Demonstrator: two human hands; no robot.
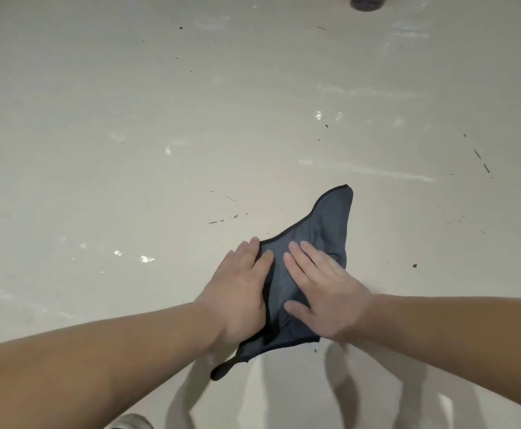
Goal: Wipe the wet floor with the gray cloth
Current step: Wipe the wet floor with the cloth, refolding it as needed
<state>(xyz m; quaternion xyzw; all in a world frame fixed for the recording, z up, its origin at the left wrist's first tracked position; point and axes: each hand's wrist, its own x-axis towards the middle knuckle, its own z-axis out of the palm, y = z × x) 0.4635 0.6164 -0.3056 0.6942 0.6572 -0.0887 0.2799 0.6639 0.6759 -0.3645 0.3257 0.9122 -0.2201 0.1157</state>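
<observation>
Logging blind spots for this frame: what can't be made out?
Head view only.
Dark round object: cut off by the top edge, identity unclear.
Gray cloth: its middle is hidden under the left hand and right hand, both pressed flat on it.
Pale object: cut off by the bottom edge, possibly a shoe.
Floor: scattered glints only, so the extent of wetness cannot be told.
</observation>
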